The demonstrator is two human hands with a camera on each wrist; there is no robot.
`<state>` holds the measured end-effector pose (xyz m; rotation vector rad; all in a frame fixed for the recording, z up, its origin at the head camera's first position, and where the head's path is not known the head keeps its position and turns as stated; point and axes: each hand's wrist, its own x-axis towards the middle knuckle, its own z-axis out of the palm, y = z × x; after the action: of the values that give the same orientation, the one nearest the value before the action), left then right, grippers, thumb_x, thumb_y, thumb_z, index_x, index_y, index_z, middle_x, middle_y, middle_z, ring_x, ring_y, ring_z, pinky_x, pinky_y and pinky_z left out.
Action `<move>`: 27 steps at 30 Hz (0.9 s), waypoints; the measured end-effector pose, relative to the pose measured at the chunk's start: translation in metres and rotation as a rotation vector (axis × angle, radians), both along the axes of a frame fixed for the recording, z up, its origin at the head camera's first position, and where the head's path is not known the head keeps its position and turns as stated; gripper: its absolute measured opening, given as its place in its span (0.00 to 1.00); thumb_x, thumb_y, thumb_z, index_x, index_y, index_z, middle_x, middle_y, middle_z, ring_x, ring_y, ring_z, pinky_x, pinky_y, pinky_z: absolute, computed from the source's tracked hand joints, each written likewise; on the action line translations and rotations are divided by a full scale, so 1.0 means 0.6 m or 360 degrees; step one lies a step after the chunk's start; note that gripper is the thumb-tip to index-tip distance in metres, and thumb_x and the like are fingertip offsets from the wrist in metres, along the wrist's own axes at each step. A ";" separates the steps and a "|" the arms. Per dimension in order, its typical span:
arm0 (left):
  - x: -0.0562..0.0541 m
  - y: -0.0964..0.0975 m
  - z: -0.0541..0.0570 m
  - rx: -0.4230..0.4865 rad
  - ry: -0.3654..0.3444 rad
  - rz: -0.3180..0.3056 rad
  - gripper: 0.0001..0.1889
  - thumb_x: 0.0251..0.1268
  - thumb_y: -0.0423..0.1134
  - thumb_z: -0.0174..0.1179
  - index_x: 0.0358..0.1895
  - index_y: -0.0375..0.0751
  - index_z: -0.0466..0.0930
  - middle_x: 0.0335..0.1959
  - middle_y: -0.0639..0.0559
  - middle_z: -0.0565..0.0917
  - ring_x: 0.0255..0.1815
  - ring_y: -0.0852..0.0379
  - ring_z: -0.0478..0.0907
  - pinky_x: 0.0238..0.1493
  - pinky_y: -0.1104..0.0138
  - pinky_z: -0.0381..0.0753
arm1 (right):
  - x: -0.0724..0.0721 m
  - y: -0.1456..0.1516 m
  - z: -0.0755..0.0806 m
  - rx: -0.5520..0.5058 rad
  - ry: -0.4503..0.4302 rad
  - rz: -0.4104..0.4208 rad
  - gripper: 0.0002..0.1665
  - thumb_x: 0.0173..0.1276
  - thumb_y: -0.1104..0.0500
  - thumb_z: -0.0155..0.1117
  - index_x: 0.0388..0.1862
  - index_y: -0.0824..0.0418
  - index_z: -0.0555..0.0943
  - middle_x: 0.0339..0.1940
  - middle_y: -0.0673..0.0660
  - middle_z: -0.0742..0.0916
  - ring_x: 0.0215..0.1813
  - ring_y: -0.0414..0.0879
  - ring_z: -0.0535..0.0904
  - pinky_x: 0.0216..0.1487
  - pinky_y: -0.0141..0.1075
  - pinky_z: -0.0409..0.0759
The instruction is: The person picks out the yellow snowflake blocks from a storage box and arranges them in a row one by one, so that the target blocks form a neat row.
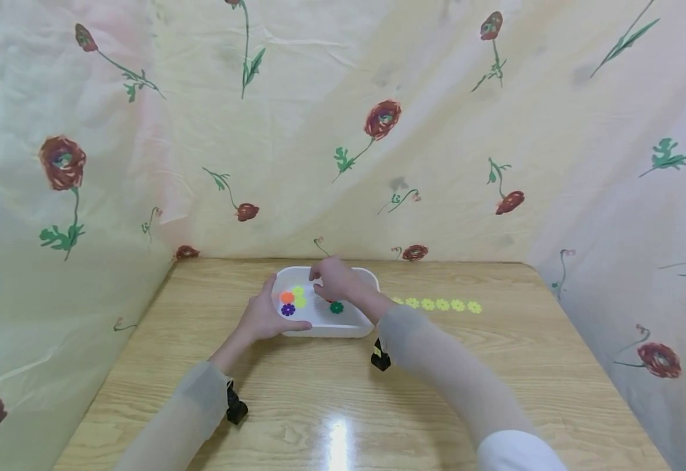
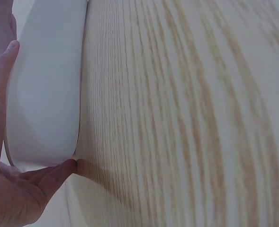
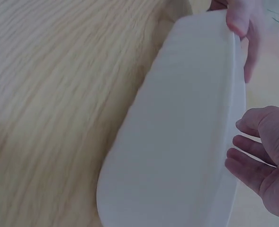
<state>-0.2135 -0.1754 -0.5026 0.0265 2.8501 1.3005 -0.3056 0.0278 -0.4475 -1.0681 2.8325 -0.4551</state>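
Observation:
A white tray (image 1: 356,327) stands at the far middle of the wooden table (image 1: 331,399). Inside it lie an orange flower piece (image 1: 286,297), a yellow-green one (image 1: 299,297), a purple one (image 1: 288,309) and a dark green one (image 1: 336,307). My left hand (image 1: 267,317) grips the tray's left front corner, thumb along its wall (image 2: 44,94). My right hand (image 1: 329,278) hovers over the tray's middle with fingers loosely curled. In the right wrist view those fingers (image 3: 253,161) hang beside the tray rim (image 3: 234,118) with nothing seen in them.
A row of several yellow flower pieces (image 1: 443,305) lies on the table to the right of the tray. Floral curtains (image 1: 378,131) close in the back and both sides. Black wrist cameras (image 1: 380,356) sit under my forearms.

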 end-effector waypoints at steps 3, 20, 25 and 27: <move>0.001 -0.001 -0.001 0.0024 0.0013 -0.0019 0.74 0.42 0.62 0.86 0.88 0.48 0.43 0.75 0.40 0.73 0.70 0.40 0.73 0.71 0.40 0.78 | 0.001 -0.011 -0.006 0.0011 -0.0013 0.0024 0.14 0.74 0.61 0.70 0.56 0.61 0.88 0.56 0.59 0.92 0.61 0.54 0.88 0.68 0.45 0.85; -0.003 -0.003 -0.004 0.0022 0.0104 -0.0065 0.76 0.37 0.65 0.87 0.87 0.44 0.46 0.71 0.39 0.77 0.64 0.44 0.79 0.63 0.47 0.85 | 0.022 -0.052 -0.037 0.0083 -0.0089 0.0191 0.18 0.67 0.65 0.74 0.56 0.61 0.89 0.56 0.57 0.92 0.63 0.53 0.87 0.69 0.42 0.83; -0.003 -0.004 -0.002 0.0057 0.0087 -0.0074 0.78 0.35 0.66 0.87 0.87 0.44 0.44 0.71 0.39 0.77 0.64 0.43 0.79 0.64 0.46 0.83 | 0.028 -0.054 -0.047 0.0149 -0.0133 0.0116 0.21 0.63 0.64 0.76 0.56 0.61 0.89 0.57 0.57 0.92 0.61 0.53 0.87 0.68 0.41 0.84; -0.004 -0.007 -0.002 0.0054 0.0075 -0.0084 0.78 0.35 0.66 0.87 0.87 0.44 0.43 0.71 0.40 0.77 0.64 0.44 0.79 0.65 0.47 0.83 | 0.030 -0.055 -0.050 0.0187 -0.0109 0.0122 0.21 0.63 0.63 0.77 0.56 0.59 0.90 0.55 0.57 0.92 0.58 0.51 0.88 0.67 0.39 0.84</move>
<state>-0.2161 -0.1794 -0.5036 0.1338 2.8447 1.3564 -0.2876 -0.0053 -0.4772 -1.1115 2.7103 -0.3083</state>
